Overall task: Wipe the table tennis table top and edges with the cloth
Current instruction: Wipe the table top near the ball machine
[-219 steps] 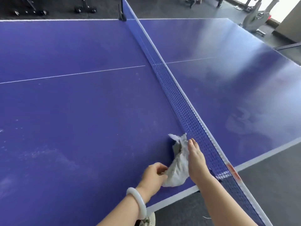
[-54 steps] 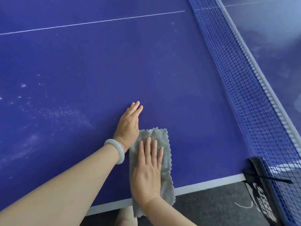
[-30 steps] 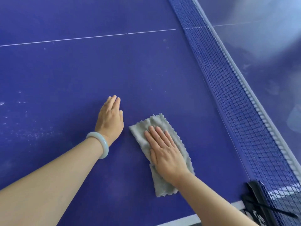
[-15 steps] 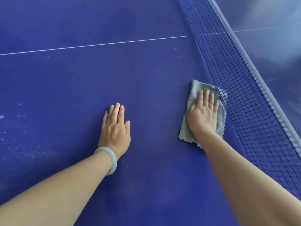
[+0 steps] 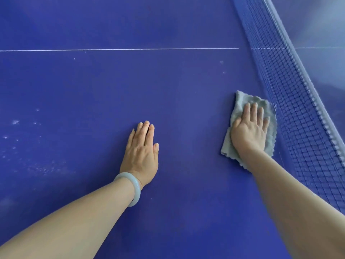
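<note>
A pale green stone bangle (image 5: 134, 186) is worn at the wrist of the left hand (image 5: 141, 156), which is laid flat, fingers straight and close together, on the blue table tennis table top (image 5: 186, 101). Slightly farther in, the grey scallop-edged cloth (image 5: 239, 103) is pressed down under the flat, slightly spread right hand (image 5: 249, 135), just beside the dark blue mesh net (image 5: 298, 113). Whitish dust specks (image 5: 15, 122) are noted to the left, and a thin white line (image 5: 119, 49) beyond.

Furniture: dark blue mesh net (image 5: 291, 101), pale top band, running diagonally at right. Light: soft pale glare (image 5: 321, 34), upper right, on matte blue counter (image 5: 112, 86) beyond the net. Marking: thin white line (image 5: 119, 49).
</note>
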`<state>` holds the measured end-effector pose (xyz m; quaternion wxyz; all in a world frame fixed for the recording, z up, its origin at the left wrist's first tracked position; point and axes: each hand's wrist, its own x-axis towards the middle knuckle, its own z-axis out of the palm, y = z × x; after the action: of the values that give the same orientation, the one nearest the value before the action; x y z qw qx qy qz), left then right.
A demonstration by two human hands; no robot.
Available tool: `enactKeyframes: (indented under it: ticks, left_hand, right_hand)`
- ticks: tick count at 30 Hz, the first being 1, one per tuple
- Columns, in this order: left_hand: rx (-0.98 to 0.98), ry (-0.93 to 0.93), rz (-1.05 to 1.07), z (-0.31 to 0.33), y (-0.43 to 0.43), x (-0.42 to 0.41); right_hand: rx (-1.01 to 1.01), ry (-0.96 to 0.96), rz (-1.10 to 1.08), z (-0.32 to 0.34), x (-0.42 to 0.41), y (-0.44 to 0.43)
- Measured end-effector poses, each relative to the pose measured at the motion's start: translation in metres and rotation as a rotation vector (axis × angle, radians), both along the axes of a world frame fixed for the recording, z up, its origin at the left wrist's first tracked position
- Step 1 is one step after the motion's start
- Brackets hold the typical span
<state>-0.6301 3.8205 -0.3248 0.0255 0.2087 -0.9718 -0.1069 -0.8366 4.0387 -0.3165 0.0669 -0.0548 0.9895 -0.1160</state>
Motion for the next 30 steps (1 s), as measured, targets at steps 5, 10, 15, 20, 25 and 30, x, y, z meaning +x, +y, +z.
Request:
enactKeyframes:
  ticks: [5,10,15,20,25,30]
  left_hand:
    - [0.0,0.003,-0.013,0.003,0.001,0.0]
    - [-0.014,-0.003,-0.011,0.003,0.003,0.001]
    - [-0.027,-0.027,-0.011,0.004,0.002,0.0]
    - [-0.042,-0.036,-0.001,0.002,0.001,0.0]
    - [-0.012,-0.057,-0.02,0.004,-0.001,0.001]
    - [0.007,-0.083,-0.031,0.012,-0.001,0.001]
  right_hand:
    - [-0.05,0.056,0.369,-0.001,0.074,-0.058]
    - [-0.047,0.024,0.787,0.001,0.156,0.031]
    - [-0.038,0.047,0.391,0.007,0.066,0.054]
    - [0.022,-0.018,-0.17,0.003,0.009,-0.034]
    - [-0.013,0.027,0.455,0.002,0.107,-0.052]
    - [0.011,0.023,0.532,0.013,0.103,0.052]
